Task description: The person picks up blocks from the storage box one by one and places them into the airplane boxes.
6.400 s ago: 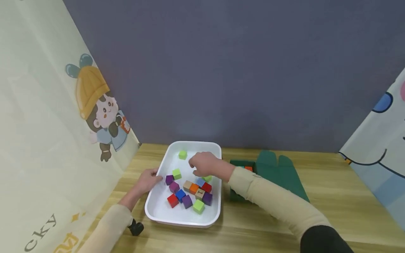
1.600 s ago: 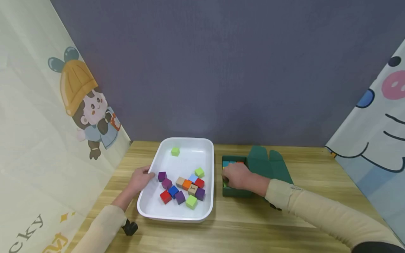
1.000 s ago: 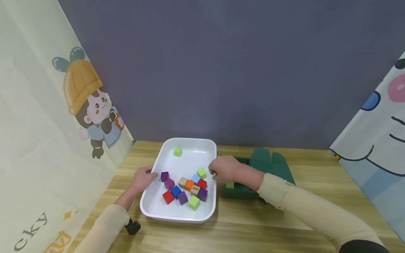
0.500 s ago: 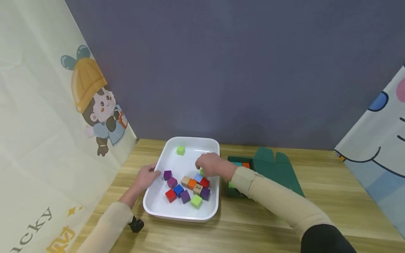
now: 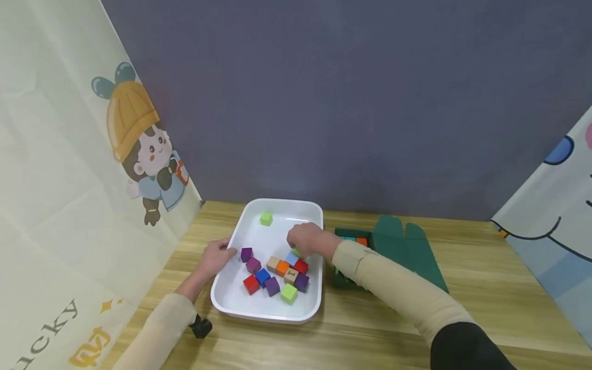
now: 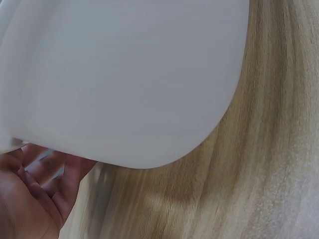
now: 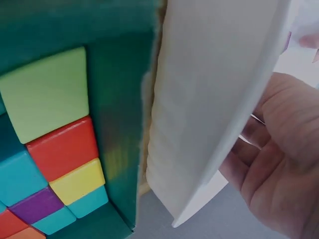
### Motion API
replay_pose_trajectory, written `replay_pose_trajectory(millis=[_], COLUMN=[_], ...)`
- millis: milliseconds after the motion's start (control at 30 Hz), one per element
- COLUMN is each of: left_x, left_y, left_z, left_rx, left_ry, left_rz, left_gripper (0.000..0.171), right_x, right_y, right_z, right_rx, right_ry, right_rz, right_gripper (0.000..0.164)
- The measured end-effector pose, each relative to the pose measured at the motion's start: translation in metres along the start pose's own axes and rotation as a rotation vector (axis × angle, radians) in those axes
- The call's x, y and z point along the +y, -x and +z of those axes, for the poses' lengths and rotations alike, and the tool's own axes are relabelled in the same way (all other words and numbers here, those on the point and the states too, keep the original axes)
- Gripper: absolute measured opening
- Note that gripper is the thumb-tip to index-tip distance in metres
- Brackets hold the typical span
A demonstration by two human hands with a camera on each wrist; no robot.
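Observation:
My left hand (image 5: 216, 257) grips the left rim of a white tray (image 5: 259, 308), thumb over the edge; in the left wrist view its fingers (image 6: 70, 174) curl beneath the rim. My right hand (image 5: 305, 238) reaches down into the tray, pinching a light green cube (image 5: 296, 252) mostly hidden under the fingertips. Close below it lie a light blue cube (image 5: 292, 258), a red cube (image 5: 301, 265) and an orange cube (image 5: 282, 267). Another light green cube (image 5: 265, 219) sits near the far end, and one more (image 5: 289, 294) toward the near end.
Right of the tray stands a dark green box (image 5: 347, 281), its lid (image 5: 411, 254) folded out to the right. Coloured cubes sit packed inside, including a light green cube (image 7: 47, 92) beside the wall. Purple cubes (image 5: 253, 265) lie at the tray's left.
My right hand has moved left from the green box to the light green cube in the tray. Another light green cube has left the tray since the oldest frame. The left hand stays at the rim.

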State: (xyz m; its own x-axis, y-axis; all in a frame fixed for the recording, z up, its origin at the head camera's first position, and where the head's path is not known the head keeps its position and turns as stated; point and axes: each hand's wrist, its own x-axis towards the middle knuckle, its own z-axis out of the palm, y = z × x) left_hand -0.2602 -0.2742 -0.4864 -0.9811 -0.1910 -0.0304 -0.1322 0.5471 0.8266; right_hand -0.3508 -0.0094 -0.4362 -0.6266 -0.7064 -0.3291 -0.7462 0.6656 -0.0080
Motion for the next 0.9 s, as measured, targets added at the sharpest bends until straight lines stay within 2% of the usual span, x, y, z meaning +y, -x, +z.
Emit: replay_pose_trajectory(millis=[200,467,633,767,900], left_x=[0.001,0.002,0.001,0.001,0.004], left_y=[0.000,-0.001,0.000,0.001,0.002], left_z=[0.002,0.002,0.001,-0.001,-0.003], left_rx=[-0.005,0.000,0.007,0.017,-0.006], left_ry=[0.010,0.001,0.016,0.032,0.030], left_rz=[-0.004,-0.002,0.006,0.021,0.027], left_gripper=[0.047,0.047,0.047,0.047,0.049], right_x=[0.000,0.006,0.010,0.016,0.025], right_y=[-0.002,0.001,0.020,0.045,0.069], right_z=[-0.003,-0.006,-0.018,-0.026,-0.025], right_rx=[-0.014,0.018,0.055,0.091,0.116], right_ry=[-0.045,-0.093,-0.097,-0.126,-0.160], right_rz=[-0.024,-0.044,-0.077,-0.078,-0.074], right_gripper=[0.029,0.031,0.033,0.036,0.034])
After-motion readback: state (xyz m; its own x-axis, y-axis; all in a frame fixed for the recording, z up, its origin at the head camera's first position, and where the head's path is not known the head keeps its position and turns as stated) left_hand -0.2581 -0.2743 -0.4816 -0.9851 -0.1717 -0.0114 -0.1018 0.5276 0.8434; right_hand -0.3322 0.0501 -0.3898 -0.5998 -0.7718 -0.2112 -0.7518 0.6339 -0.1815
